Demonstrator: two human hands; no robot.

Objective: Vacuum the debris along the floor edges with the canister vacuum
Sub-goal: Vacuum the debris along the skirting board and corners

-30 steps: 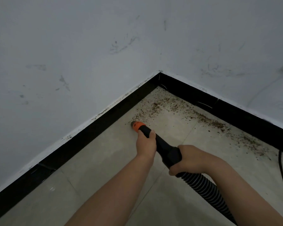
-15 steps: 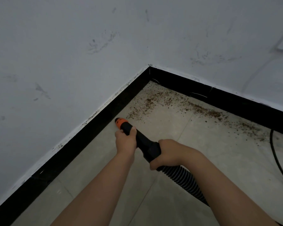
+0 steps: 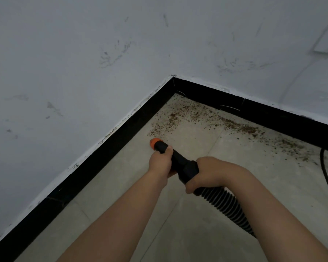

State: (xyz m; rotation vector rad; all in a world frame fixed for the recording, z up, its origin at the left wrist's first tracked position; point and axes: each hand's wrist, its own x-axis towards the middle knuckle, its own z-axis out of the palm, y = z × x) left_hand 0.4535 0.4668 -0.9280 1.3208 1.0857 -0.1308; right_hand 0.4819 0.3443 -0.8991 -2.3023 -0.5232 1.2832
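Both hands clamp the vacuum nozzle, left hand nearer its orange tip; its axis points up-left, debris lying just beyond, toward the corner.

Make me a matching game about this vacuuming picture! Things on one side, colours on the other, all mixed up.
Things:
1. nozzle tip
2. baseboard
3. debris
4. wall

Colours:
A. brown
B. white
C. orange
D. black

Pairs: 1-C, 2-D, 3-A, 4-B
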